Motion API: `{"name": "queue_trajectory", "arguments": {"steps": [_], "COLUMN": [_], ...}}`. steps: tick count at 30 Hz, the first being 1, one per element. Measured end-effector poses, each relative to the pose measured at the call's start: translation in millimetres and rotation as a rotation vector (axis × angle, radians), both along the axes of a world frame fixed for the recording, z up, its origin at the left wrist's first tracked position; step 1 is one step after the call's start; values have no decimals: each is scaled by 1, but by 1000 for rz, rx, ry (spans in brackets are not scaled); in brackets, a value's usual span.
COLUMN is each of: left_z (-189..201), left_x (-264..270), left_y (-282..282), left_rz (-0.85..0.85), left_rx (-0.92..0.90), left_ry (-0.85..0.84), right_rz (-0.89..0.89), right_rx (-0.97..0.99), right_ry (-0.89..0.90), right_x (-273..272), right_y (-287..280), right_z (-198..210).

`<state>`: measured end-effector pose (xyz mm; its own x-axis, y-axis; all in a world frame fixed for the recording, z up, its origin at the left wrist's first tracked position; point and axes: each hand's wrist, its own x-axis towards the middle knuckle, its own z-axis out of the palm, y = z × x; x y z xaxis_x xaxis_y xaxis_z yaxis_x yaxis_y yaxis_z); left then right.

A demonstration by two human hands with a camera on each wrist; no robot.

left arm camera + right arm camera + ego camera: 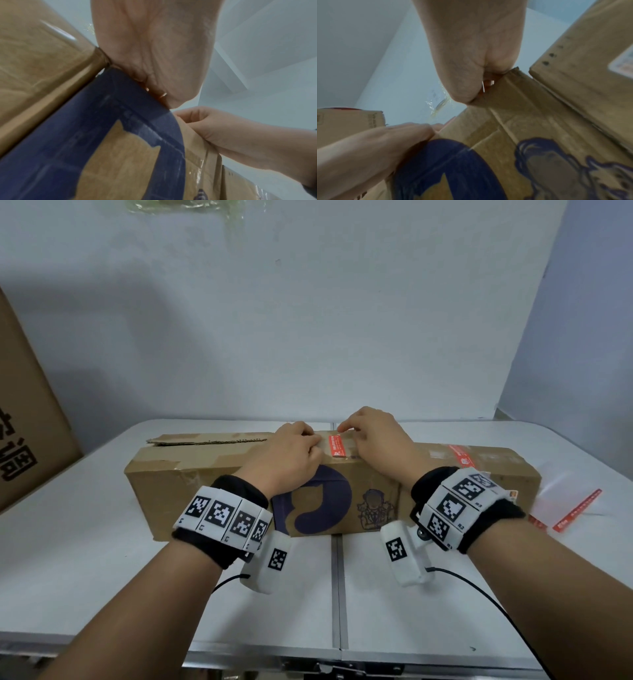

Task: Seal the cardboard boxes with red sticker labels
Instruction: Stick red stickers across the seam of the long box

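Observation:
A long cardboard box (205, 474) with a dark blue print lies across the white table (102, 559). A red sticker label (335, 446) lies on the box's top near the front edge, between my hands. My left hand (308, 448) has curled fingers at the label's left end, and my right hand (352, 436) has curled fingers at its right end. In both wrist views the heel of the hand, left (154, 54) and right (476, 54), rests on the box's edge (539, 115), and the fingertips are hidden. A second red label (460, 455) sits further right on the box.
A large cardboard box (27, 405) stands at the table's left. A clear backing sheet with red label strips (575, 508) lies on the table beside the long box's right end. The wall rises close behind the table. Cables trail from both wrist cameras.

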<state>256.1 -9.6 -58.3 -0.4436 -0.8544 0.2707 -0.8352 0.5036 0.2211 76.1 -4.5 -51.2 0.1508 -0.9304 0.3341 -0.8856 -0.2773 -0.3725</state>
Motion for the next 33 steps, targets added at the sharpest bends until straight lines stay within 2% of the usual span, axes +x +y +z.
{"name": "queue_trajectory", "arguments": {"steps": [11,20,25,33], "left_z": [-4,-2,-2,-2], "left_x": [-6,-8,-8,-8], "left_y": [8,7,10,15], "left_rz": [68,69,57,-30], "left_rx": [-5,11,10,-36], "left_ry": [-7,-21,-7,5], "right_rz": [46,69,54,-42], "right_rx": [-91,-149,-185,-168], "right_ry": [86,230,163,-153], "right_x": [5,5,6,5], "right_y": [31,50,60,61], "right_z": [-9,-12,-12,-10]}}
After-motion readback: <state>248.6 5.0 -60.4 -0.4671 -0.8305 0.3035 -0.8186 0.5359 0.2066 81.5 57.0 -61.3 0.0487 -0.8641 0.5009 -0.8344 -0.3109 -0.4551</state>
